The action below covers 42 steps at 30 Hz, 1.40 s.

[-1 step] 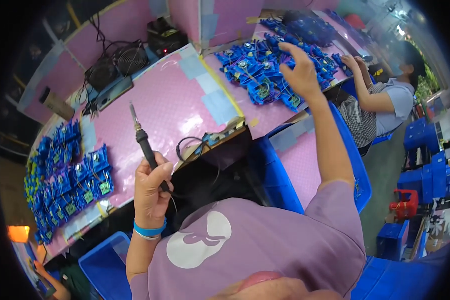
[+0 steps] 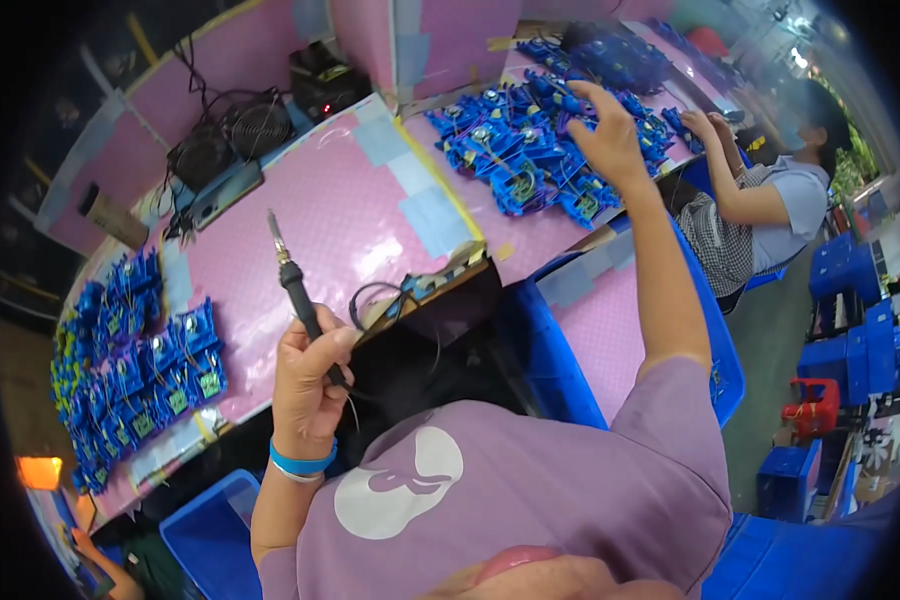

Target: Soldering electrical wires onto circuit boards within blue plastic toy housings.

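Note:
My left hand (image 2: 312,378) is closed round the black handle of a soldering iron (image 2: 297,290). Its metal tip points up and away over the near edge of the pink work table (image 2: 310,220). At the end of my outstretched arm, my right hand (image 2: 610,140) is over a heap of blue plastic housings (image 2: 515,150) with wires and small circuit boards. Thumb and fingers are spread, and nothing shows between them. Whether the fingertips touch a housing, I cannot tell. More blue housings (image 2: 150,375) stand in rows at the table's left side.
Two round black fans (image 2: 257,125), a black box with a red light (image 2: 327,85), a phone-like slab (image 2: 227,195) and a brown cylinder (image 2: 118,217) line the back. Blue bins (image 2: 560,350) stand below the table. A co-worker (image 2: 760,195) sits at the right; another person's arm (image 2: 105,565) shows lower left.
My right hand has shifted slightly right over the heap. The soldering iron and my left hand sit a little farther right and lower in the picture.

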Motion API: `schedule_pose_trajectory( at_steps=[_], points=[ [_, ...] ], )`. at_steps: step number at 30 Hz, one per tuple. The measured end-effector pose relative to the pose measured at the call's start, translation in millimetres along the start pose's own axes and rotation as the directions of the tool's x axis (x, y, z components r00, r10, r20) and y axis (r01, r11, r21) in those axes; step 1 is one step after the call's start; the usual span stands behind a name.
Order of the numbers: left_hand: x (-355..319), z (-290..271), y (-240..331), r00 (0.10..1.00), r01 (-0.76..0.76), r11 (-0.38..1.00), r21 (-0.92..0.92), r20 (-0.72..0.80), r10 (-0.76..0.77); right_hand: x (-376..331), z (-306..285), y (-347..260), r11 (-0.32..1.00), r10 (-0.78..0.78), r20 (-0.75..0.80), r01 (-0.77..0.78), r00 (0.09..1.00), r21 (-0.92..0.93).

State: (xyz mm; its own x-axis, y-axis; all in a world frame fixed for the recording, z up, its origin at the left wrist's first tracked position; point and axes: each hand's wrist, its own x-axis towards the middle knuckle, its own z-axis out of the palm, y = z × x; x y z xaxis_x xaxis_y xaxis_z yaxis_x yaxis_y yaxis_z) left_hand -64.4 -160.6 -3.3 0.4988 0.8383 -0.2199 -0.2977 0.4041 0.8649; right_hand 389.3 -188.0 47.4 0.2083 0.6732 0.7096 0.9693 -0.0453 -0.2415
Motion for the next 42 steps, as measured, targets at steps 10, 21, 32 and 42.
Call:
schedule_pose_trajectory(
  at_steps=[10,21,32,42],
  points=[
    [77,84,-23,0.969,0.235,0.967,0.093,0.06,-0.241,50,-35,308,0.828,0.542,-0.086,-0.549,0.836,-0.115],
    [145,131,-45,0.969,0.232,0.96,0.155,0.048,-0.242,32,-35,349,0.645,0.699,0.345,-0.761,0.626,0.073],
    [163,141,-68,0.973,0.223,0.968,0.112,0.039,-0.229,32,-40,370,0.374,0.747,0.512,-0.905,0.424,0.203],
    [156,141,-71,0.964,0.26,0.961,0.096,0.034,-0.265,21,-31,358,0.552,0.56,0.71,-0.831,0.427,0.065]
  ],
)
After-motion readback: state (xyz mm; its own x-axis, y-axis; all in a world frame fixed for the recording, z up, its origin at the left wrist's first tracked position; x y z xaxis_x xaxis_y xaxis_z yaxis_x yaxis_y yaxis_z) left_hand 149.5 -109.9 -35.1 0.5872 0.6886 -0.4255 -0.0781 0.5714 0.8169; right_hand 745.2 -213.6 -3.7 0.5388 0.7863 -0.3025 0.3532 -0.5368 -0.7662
